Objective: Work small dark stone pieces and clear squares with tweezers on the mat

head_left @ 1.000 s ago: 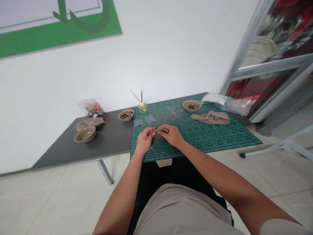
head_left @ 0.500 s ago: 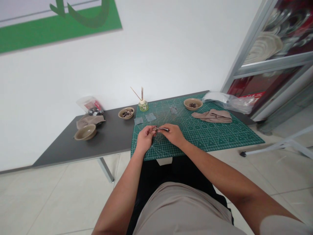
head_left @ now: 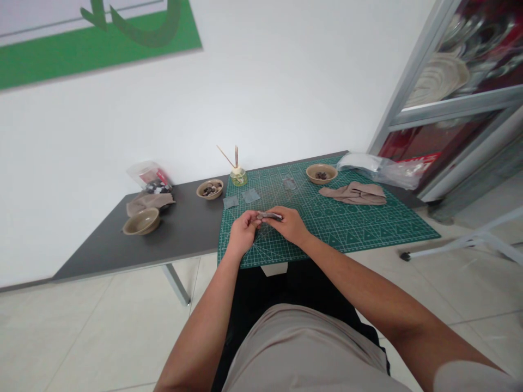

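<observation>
My left hand [head_left: 244, 231] and my right hand [head_left: 291, 223] meet above the near part of the green cutting mat [head_left: 327, 223]. Between their fingertips is a small grey pouch [head_left: 269, 215], narrow and pale along one edge; its contents, if any, are hidden. The fingers of both hands are closed on it, the left at its left end and the right along its right side. Beyond my hands, small flat grey pouches [head_left: 250, 195] lie on the mat. A bowl with a few dark pebbles [head_left: 321, 175] stands at the mat's back right.
A bowl of mixed pebbles [head_left: 211, 188] stands left of a reed diffuser [head_left: 238, 176]. Farther left are a tan bowl [head_left: 141, 222], a brown cloth [head_left: 149, 202] and a plastic bag of pebbles [head_left: 155, 179]. Another brown cloth [head_left: 355, 193] and clear plastic wrap [head_left: 379, 167] lie right.
The grey pouch has turned slightly in my fingers, showing more of its surface. My hands stay in nearly the same place; the view has shifted a little.
</observation>
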Action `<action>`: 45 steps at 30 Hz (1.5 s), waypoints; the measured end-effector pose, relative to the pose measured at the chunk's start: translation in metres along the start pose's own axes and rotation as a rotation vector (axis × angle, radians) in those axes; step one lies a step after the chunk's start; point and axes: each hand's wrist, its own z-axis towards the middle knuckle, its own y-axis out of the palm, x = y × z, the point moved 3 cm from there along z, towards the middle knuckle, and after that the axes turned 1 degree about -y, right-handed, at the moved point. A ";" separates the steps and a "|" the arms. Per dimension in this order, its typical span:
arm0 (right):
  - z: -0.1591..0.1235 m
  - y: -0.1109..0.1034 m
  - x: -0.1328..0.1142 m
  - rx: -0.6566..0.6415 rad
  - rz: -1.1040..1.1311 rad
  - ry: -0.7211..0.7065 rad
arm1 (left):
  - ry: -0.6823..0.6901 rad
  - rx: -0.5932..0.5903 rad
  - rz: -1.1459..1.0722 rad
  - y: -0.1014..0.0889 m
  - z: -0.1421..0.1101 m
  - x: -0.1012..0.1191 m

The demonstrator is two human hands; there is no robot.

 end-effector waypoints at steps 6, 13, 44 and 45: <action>-0.001 -0.001 -0.002 -0.002 0.002 -0.014 | -0.012 -0.003 -0.041 0.000 0.000 0.000; 0.000 0.002 -0.001 -0.008 0.023 -0.045 | -0.018 -0.049 -0.102 0.000 0.000 0.000; 0.000 0.001 -0.003 -0.027 0.076 -0.069 | 0.030 -0.027 -0.057 -0.001 0.000 -0.005; 0.000 0.000 -0.004 -0.034 0.084 -0.074 | 0.032 -0.025 -0.065 -0.002 0.000 -0.004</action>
